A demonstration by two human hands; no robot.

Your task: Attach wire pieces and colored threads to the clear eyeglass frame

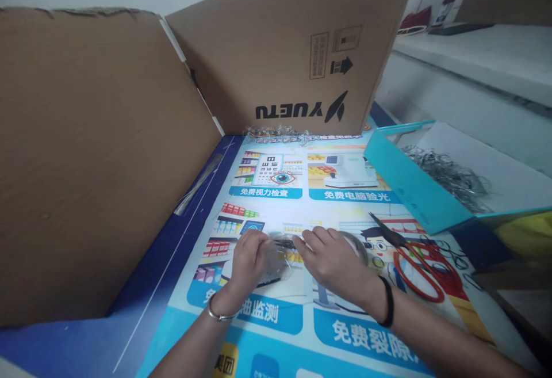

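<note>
Over the printed mat [276,217], my left hand [250,257] is closed, its thumb and fingertips pinching one side of a small dark, wire-like bundle [283,244]. My right hand [330,254] is closed at the bundle's other side, with its fingertips pressed together. Thin clear or silvery strands loop below the bundle between both hands; their exact form is blurred. Partly hidden behind my right hand is a round, ring-like object [357,245]. Scissors with red-orange handles [416,268] lie open to the right of my right hand.
Tall cardboard panels [276,50] stand at the left and back. A turquoise box [414,176] at the right holds many wire pieces [448,176]. Silvery scraps [276,132] lie along the back panel. Thin strips [198,185] lie at the left. Red and dark loops [446,263] are beside the scissors.
</note>
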